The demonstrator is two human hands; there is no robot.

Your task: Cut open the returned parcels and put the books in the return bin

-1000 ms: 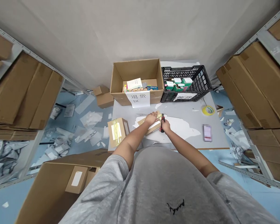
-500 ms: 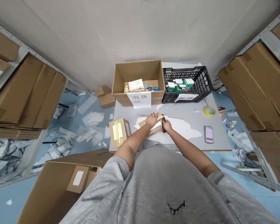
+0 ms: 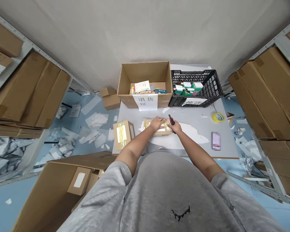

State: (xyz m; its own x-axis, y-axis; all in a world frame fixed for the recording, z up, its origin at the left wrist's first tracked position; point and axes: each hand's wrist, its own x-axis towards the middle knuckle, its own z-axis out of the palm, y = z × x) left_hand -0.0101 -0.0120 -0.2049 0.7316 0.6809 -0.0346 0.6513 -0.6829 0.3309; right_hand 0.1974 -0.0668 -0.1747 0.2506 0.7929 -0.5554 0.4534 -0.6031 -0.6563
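Observation:
A small cardboard box [image 3: 162, 132] with yellowish tape lies flat on white paper at the near side of the table. My left hand [image 3: 157, 123] rests on top of it with the fingers stretched out. In my right hand [image 3: 175, 127] is a red and black utility knife [image 3: 171, 120], its tip pointing away from me. This hand is at the box's right end, its thumb side close to or touching the cardboard. Whether the blade is out cannot be made out.
A taped box [image 3: 123, 134] stands to the left. Behind are a big carton [image 3: 145, 66] with books and a black crate [image 3: 195, 102] with green-and-white boxes. Yellow tape [image 3: 217, 117] and a blurred phone-like object [image 3: 216, 140] lie right. A large open carton [image 3: 45, 193] is lower left.
The small box has turned from tilted to lying flat and square to me. My right hand has swung the knife away from the box's end, and my left hand now lies flat on top.

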